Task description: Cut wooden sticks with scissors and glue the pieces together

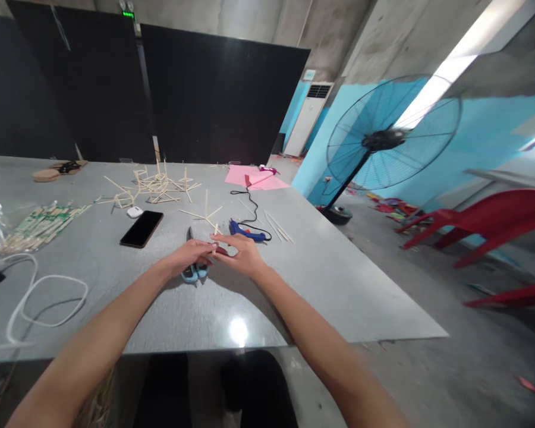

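Note:
My left hand [188, 254] and my right hand [239, 254] meet over the grey table [169, 303], fingertips pinched together on a short wooden stick [214, 235]. Just under the left hand lie blue-handled scissors [193, 270], their blade pointing away. A blue glue gun [246, 232] with a black cord lies just beyond my right hand. Loose sticks [205, 215] lie a little farther off.
A black phone [141, 229] lies to the left, a pile of joined sticks [154, 187] behind it. Packed chopsticks [38, 229] and a white cable [44, 294] sit far left. Pink paper [254, 178] lies at the back. A standing fan [383, 142] and red chairs [494, 220] are right.

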A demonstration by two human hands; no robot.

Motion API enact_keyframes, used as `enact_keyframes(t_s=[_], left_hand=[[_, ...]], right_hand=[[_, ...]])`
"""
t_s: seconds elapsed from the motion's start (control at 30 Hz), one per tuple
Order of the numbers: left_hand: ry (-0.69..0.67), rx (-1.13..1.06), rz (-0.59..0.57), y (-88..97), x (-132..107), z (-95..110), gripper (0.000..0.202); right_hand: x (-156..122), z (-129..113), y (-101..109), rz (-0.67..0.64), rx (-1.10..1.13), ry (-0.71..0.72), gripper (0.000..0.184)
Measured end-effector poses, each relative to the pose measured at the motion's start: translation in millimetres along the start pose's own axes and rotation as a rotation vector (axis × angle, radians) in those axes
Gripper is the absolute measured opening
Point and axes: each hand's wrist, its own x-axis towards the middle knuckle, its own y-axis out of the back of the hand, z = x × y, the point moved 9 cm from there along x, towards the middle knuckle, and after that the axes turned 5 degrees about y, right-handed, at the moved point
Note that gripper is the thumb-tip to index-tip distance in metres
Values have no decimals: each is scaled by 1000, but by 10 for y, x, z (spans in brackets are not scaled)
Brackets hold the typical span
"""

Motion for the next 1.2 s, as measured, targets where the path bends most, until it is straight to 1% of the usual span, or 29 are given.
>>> enact_keyframes(t_s=[0.2, 0.37, 0.47, 0.6, 0.8, 0.93, 1.03, 1.2], left_hand=[[0, 59, 26, 107, -32, 37, 38], [18, 20, 46, 144, -19, 2, 38], [24, -23, 66, 150, -16, 3, 41], [27, -53, 73, 135, -14, 1, 45], [11, -58, 44, 87, -22, 6, 40], [30, -19, 37, 84, -21, -26, 38], [38, -37, 54, 103, -11, -66, 39], [23, -37, 71, 107, -12, -99, 32]], right_hand=[[22, -26, -31, -45, 16, -11, 38], [40, -94, -27, -56, 10, 25, 43], [46, -120, -30, -72, -5, 29, 46], [45, -127, -31, -72, -25, 31, 46], [24, -119, -33, -45, -43, 64, 42], [0, -85, -37, -35, -33, 39, 44], [-20, -91, -34, -23, -19, 41, 45], [-44, -97, -101, -88, -33, 14, 47]])
